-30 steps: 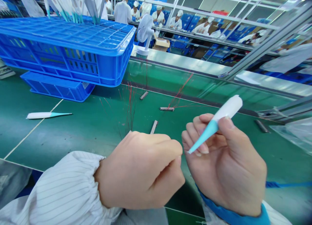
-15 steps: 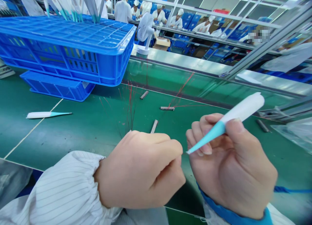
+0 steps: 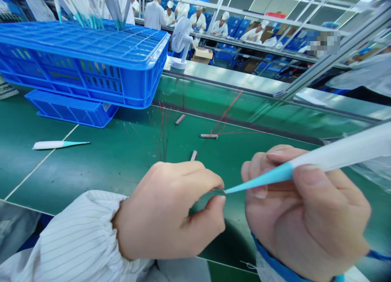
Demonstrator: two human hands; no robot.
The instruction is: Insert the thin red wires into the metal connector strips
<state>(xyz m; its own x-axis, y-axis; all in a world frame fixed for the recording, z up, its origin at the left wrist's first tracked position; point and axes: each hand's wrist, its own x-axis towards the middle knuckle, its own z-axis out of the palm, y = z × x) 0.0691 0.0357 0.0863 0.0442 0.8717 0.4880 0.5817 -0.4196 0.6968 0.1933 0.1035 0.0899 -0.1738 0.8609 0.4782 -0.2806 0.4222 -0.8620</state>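
Head view: our right hand (image 3: 305,208) clenched a tapered white-and-teal tool (image 3: 324,158), its tip angled left toward a fine wire (image 3: 217,190) pinched by our left hand (image 3: 165,213).

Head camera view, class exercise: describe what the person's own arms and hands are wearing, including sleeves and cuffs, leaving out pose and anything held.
The left hand and right hand are bare, with no gloves. The left arm wears a white sleeve with thin grey pinstripes, gathered at an elasticated cuff. The right arm shows a blue cuff at the wrist, with white fabric beyond it.
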